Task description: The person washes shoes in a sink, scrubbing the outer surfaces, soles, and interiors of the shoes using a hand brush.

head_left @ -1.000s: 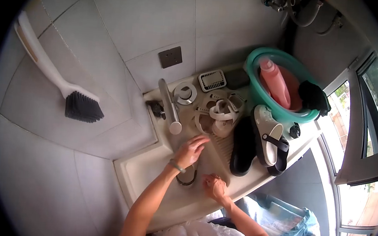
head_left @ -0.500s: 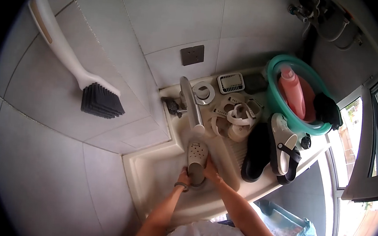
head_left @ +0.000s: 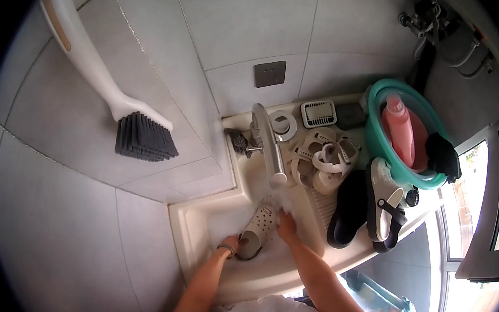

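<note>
Clog (head_left: 259,224) in the sink (head_left: 198,225), toe under the tap (head_left: 268,143), rinsing apparently partway.
Water (head_left: 273,199) splashes by the toe; whether it is clean, I cannot tell. The left hand (head_left: 231,243) grips the heel's side; the right hand (head_left: 286,226) is beside the toe, fingers too blurred to tell their hold. A second clog (head_left: 382,203) lies on the tabletop (head_left: 335,261), out of the water. The tub (head_left: 375,132) holds a pink bottle (head_left: 401,133), black cloth (head_left: 441,156) over its rim.
</note>
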`<state>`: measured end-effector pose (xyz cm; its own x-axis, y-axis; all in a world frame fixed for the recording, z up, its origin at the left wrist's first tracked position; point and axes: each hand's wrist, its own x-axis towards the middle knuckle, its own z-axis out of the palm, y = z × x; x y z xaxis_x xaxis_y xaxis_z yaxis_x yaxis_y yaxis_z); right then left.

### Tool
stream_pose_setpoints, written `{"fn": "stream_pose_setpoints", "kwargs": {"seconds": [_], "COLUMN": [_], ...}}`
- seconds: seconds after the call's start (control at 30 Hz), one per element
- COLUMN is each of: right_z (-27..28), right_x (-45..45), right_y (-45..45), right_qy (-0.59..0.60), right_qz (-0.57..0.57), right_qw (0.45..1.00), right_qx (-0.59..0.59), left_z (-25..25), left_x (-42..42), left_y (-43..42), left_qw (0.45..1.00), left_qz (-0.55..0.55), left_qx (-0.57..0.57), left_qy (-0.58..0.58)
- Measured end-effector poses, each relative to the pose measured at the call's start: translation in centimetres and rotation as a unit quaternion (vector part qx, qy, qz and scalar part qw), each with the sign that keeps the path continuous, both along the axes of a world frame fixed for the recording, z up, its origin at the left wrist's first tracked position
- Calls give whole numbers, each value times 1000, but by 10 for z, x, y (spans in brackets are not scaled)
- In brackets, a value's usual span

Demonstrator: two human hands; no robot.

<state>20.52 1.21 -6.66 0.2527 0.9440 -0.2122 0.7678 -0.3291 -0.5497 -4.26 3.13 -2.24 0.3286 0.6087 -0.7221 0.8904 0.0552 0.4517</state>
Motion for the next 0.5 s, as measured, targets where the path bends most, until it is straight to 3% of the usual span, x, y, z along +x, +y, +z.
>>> {"fn": "stream_pose_setpoints", "kwargs": {"seconds": [0.17,0.23,0.27,0.33,0.37,0.43,0.5], "right_z": [-29,19,32,53,66,86,71], "right_x": [21,15,17,21,24,33,36], "right_y": [10,15,18,16,15,19,14], "right_qy": [61,-3,-5,-47,-62,97,149], "right_qz": [57,2,1,-12,-16,-71,-91], "right_qw": [993,1000,1000,998,997,991,982], "right_qx": [-84,-18,-18,28,43,-51,-73], "left_z": [-3,-7,-2,15,16,12,-18], "left_x": [6,2,0,-11,-16,-25,-33], "left_y": [-12,-15,-8,4,4,10,10], "left_qw": [997,980,980,990,990,983,986], "left_qz": [83,125,124,98,98,157,163], "left_qx": [3,90,90,-71,-73,-76,-15], "left_qy": [0,-128,-130,-75,-76,-51,-42]}}
